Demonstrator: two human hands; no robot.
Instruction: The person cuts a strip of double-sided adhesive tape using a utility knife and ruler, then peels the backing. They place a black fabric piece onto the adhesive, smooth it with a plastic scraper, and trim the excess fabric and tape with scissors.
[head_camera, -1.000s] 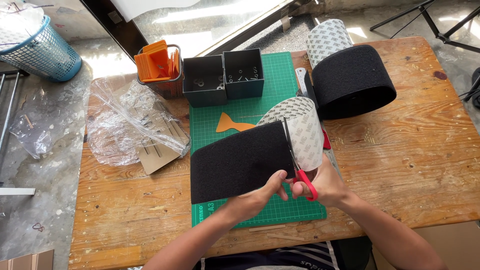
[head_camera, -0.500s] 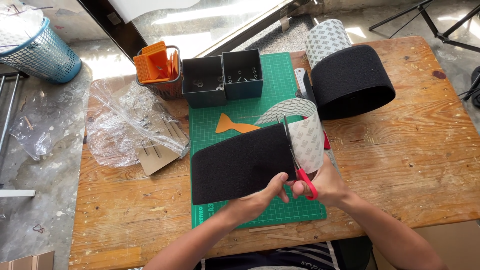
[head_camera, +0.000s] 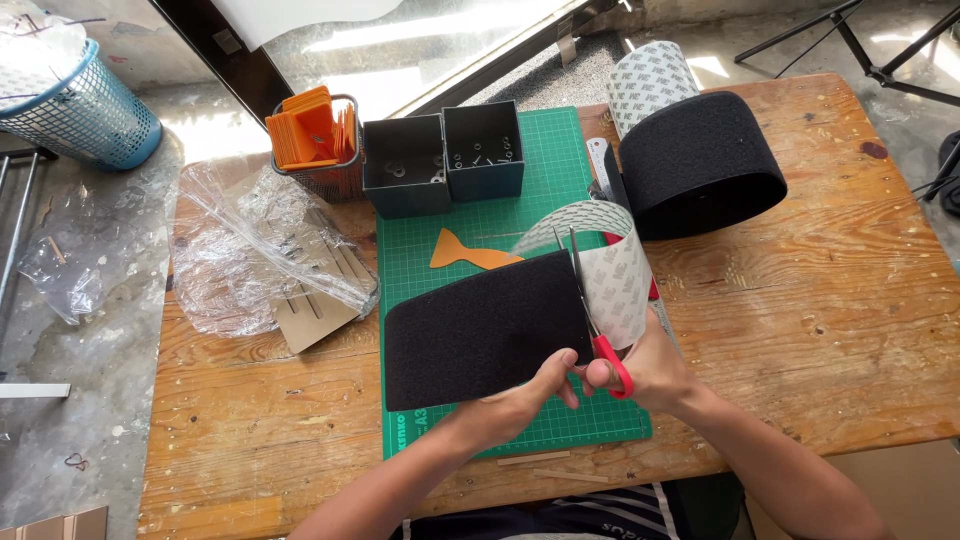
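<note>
A wooden table has a green cutting mat on it, and a person works over the mat with two bare hands. The left hand pinches the near right corner of a flat black fuzzy sheet, with the thumb on top and the other fingers curled under it. The sheet lies over the near part of the mat, and its long side runs left to right, tipped up a little at the right end. The right hand holds red-handled scissors, with fingers closed through the red loops. The scissors' long thin blades point away from the person, toward the far side of the table, and they sit right along the right edge of the black sheet; the blades look nearly closed. A white backing strip with small grey marks curls up and over just right of the blades. It leads toward a big black roll lying at the far right of the mat. On the mat, just past the sheet, lies an orange fish-shaped piece. Farther off stand two dark square boxes and a wire basket of orange pieces. Crinkly clear plastic wrap lies to the left.
</note>
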